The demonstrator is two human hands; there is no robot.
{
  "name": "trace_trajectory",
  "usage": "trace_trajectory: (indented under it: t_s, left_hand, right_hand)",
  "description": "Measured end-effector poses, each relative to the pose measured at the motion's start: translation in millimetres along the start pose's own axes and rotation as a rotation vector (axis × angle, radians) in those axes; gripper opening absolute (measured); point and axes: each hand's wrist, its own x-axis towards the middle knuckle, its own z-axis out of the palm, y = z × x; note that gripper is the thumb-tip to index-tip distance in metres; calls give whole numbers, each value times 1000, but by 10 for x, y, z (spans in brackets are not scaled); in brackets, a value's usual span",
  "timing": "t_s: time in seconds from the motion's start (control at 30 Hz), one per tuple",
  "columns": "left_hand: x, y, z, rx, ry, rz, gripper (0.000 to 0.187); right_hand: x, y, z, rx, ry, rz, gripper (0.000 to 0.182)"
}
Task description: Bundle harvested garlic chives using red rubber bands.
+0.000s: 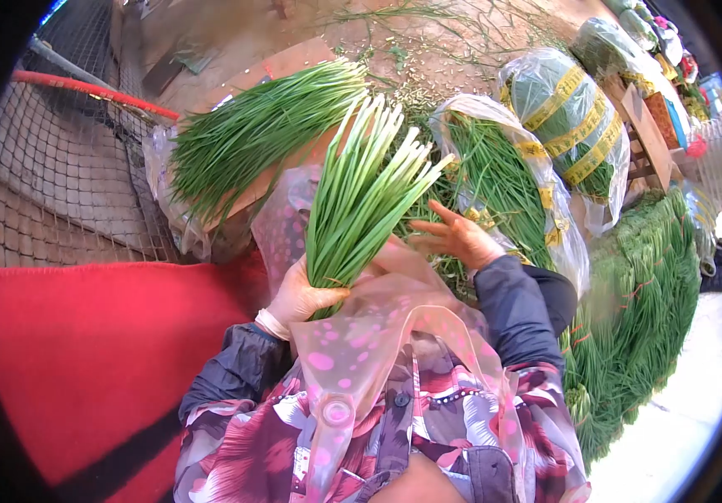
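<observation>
My left hand (301, 295) is closed round the lower part of a bunch of long green stalks (353, 201), whose pale ends fan out up and to the right. To the right of the bunch, my right hand (460, 237) is raised with its fingers spread and nothing in it. Behind the held bunch, a larger pile of green stalks (264, 126) lies on a board (306, 57). An open clear bag of loose greens (499, 176) is just beyond my right hand. A translucent pink-spotted apron (327, 356) covers my front.
A taped, wrapped bundle (575, 117) stands at the upper right. Stacked tied greens (638, 310) fill the right side. A red cloth (101, 352) spreads at the left, below netting (51, 176) and a red pole (97, 90). Cut bits litter the ground (453, 50).
</observation>
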Motion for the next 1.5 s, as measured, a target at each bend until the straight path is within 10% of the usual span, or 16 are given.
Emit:
trace_trajectory:
  t_s: [0.13,0.27,0.53,0.8,0.93,1.0,1.07,1.13,1.2,1.33,1.47,1.5]
  left_hand:
    - [14,156,157,272,-114,-43,64]
    - [28,86,118,161,-10,-105,45]
    - [28,137,27,-446,71,-171,37]
    - [32,100,266,-129,-312,-190,85]
    - [45,89,284,-217,-252,-238,85]
    - [59,27,273,-132,-169,-100,85]
    - [66,-51,259,-96,-148,-47,86]
    - [71,-79,259,-113,-129,-36,86]
    - [98,-178,229,-42,-137,22,85]
    - [76,-231,181,24,-82,101,84]
    - [35,-75,153,-112,-56,-13,83]
    - [43,-77,112,-116,-62,-17,82]
  right_hand:
    - [493,-87,256,246,4,-449,101]
    - [432,-525,578,332,38,-417,67]
    - [236,-490,624,409,84,-485,84]
    - [265,-409,510,547,10,-496,72]
    - [263,-324,119,37,459,-429,66]
    - [95,-424,255,-456,1032,-746,62]
    - [-113,-579,556,-441,951,-756,51]
    - [-178,-684,988,-1176,784,-148,35]
    - [-37,-592,1116,-1632,623,-147,23]
    - [6,-492,1206,-847,226,190,13]
    - [-667,-924,1081,-632,-84,-121,22]
    - [-702,-975,964,-564,131,-100,20]
